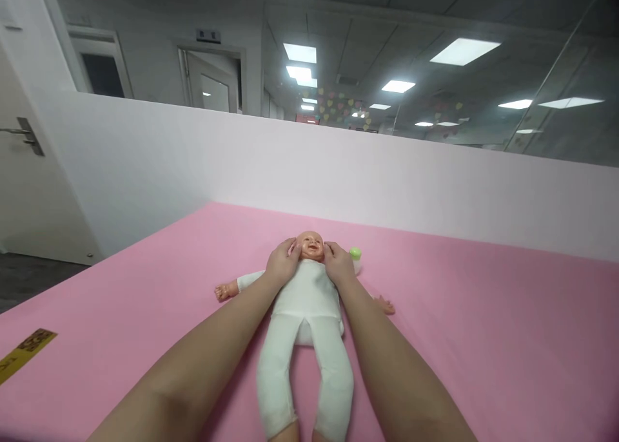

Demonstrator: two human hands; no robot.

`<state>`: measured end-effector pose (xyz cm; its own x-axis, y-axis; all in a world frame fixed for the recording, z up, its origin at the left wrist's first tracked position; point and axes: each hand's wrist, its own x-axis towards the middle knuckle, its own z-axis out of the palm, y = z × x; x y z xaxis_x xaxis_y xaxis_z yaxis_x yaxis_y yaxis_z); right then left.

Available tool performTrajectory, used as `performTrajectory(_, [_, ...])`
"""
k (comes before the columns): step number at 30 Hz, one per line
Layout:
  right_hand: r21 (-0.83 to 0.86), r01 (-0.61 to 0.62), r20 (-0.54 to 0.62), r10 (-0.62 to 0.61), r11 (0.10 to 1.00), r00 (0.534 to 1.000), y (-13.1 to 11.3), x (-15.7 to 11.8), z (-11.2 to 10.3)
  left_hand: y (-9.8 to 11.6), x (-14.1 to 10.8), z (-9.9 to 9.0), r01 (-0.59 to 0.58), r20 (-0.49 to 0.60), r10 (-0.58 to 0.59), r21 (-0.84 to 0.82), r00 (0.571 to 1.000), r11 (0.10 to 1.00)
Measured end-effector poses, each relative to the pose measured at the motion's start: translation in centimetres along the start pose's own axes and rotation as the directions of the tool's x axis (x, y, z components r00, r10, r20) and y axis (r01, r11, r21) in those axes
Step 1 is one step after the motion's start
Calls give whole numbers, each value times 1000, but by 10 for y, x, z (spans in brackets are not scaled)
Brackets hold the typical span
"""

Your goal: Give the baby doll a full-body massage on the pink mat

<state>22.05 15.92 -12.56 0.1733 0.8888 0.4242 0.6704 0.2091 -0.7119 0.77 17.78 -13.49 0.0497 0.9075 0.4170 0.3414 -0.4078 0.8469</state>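
A baby doll [309,294] in a white outfit lies on its back, head away from me and arms spread to both sides. Cupped against one side of its head is my left hand [283,261], thumb by the cheek and fingers bent. On the opposite side, my right hand [338,261] holds the head in the same way, its fingertips partly hidden. Just beyond my right hand, a small container with a light green cap [356,254] is partly covered by that hand. The doll's feet run out of the bottom of the view.
Under the doll spreads a pink surface [459,313], bounded at the back by a low white wall [338,168] with glass above it. A yellow label [29,353] with a printed code sticks to the surface at left. A door with a metal handle [29,136] stands at far left.
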Motion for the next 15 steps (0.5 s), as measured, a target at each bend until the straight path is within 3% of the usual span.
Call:
performTrajectory(5, [-55, 51, -2, -51, 997, 999, -15, -17, -14, 0, -23, -55, -20, 25, 14, 248, 1000, 969])
performTrajectory(8, [-71, 92, 43, -89, 993, 995, -19, -34, -26, 0, -40, -79, 2, 41, -16, 308, 999, 951])
performTrajectory(11, [-112, 144, 61, -138, 983, 989, -15, -50, -41, 6, -54, -82, 17, 21, -24, 268, 1000, 963])
performTrajectory(15, [-197, 147, -28, -155, 969, 987, 2, -59, -60, 30, -61, -57, -61, 30, 57, 138, 998, 989])
